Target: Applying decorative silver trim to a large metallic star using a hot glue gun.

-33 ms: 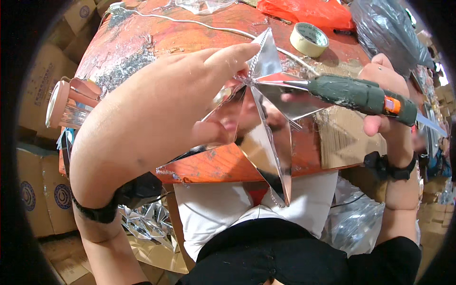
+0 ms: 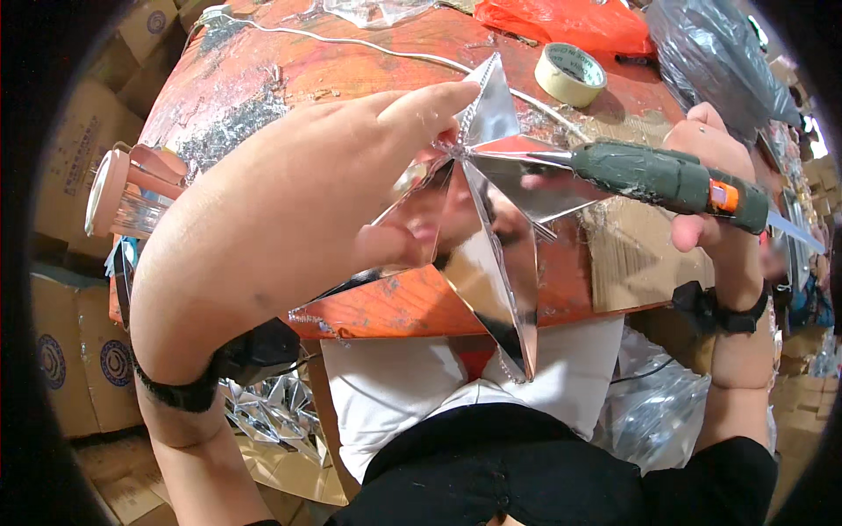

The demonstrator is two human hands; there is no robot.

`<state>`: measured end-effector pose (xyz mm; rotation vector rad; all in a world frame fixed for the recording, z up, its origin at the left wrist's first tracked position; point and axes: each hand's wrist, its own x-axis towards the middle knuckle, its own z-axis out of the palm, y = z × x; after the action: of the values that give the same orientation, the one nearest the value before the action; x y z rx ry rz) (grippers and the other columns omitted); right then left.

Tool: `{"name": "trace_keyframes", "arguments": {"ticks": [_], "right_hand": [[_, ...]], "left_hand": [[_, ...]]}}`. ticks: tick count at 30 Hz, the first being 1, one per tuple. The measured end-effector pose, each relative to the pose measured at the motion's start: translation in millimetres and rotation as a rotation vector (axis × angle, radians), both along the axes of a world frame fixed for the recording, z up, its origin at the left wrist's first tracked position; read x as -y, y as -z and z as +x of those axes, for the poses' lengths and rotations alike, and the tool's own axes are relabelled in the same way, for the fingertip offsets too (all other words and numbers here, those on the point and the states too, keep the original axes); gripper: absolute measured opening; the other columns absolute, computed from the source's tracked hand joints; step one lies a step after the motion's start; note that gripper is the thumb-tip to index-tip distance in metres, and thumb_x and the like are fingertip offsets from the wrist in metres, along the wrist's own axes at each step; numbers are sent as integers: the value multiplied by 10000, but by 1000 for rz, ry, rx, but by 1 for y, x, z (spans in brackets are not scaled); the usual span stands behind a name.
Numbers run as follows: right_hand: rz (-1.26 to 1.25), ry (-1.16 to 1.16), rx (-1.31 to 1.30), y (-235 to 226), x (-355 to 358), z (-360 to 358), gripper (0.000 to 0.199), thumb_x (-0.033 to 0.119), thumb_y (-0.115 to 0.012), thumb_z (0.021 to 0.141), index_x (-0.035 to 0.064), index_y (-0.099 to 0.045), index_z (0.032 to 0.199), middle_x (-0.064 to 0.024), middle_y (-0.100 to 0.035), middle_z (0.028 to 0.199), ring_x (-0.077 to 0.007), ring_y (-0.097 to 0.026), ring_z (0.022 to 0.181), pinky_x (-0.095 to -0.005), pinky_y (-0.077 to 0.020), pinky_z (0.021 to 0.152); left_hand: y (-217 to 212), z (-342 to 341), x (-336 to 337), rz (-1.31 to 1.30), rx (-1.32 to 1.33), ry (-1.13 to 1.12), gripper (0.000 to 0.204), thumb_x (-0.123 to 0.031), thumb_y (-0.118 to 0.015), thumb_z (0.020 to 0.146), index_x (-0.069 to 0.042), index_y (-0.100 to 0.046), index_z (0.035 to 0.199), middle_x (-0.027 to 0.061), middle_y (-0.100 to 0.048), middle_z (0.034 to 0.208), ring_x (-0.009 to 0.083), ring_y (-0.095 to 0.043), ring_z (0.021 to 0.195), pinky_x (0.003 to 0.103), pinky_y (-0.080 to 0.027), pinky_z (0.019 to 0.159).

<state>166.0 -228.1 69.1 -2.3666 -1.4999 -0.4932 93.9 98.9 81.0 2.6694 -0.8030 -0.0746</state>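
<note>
A mirror-finish silver star (image 2: 495, 263) with folded, pointed arms is held over the near edge of the orange-red table (image 2: 386, 302). My left hand (image 2: 351, 167) grips its left side, fingers and thumb closed on it, covering part of the star. From the right, my right hand (image 2: 715, 145) is wrapped round a dark green glue gun (image 2: 645, 173) with an orange switch. The gun's metal nozzle points left along one arm of the star, close to its centre; whether it touches cannot be made out. A translucent glue stick (image 2: 796, 232) projects from the gun's rear.
Beyond the star lie a roll of cream tape (image 2: 571, 74), a red plastic bag (image 2: 570, 22) and a grey plastic bag (image 2: 719, 66). A white cord (image 2: 351, 39) crosses the table. Cardboard (image 2: 627, 263) lies under the gun. Silver pieces (image 2: 276, 412) sit below left, near boxes (image 2: 83, 351).
</note>
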Motion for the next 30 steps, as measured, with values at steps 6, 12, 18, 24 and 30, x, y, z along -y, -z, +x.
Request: {"name": "trace_keyframes", "arguments": {"ticks": [6,12,18,24,30], "right_hand": [[-18,91,-95,1,8,-7,734,735,-689,558,38,-614,775,-46,-542,658,-242,-412,614,-348,-365,583],[207,62,-310,8,12,-7,712,675,-718,614,9,-629,850,-81,-555,688,-260,-483,674,-354,-408,613],[93,188,-368,5,14,-15,737,723,-650,654,17,-623,863,-90,-503,674,-268,-473,681,-356,-406,645],[95,184,-253,9,31,-15,739,729,-605,683,3,-597,823,-88,-524,700,-267,-500,669,-351,-411,613],[154,163,-207,18,49,-15,733,702,-616,689,-16,-579,831,-91,-540,719,-254,-509,630,-342,-413,571]], "left_hand": [[2,0,1,-12,1,23,926,-123,-777,623,-112,-333,1436,172,-531,1295,375,-501,1181,420,-412,973],[1,1,1,-25,3,50,959,-112,-789,602,-102,-323,1439,178,-521,1307,382,-492,1192,430,-412,967],[2,0,1,-9,19,42,950,-143,-792,606,-91,-326,1432,187,-522,1304,391,-491,1196,433,-415,961],[2,-1,2,1,19,21,939,-139,-788,610,-81,-330,1428,191,-533,1290,379,-500,1193,429,-415,962],[4,-1,2,-19,22,17,939,-143,-788,616,-108,-330,1435,180,-542,1285,375,-512,1180,425,-420,947]]}}
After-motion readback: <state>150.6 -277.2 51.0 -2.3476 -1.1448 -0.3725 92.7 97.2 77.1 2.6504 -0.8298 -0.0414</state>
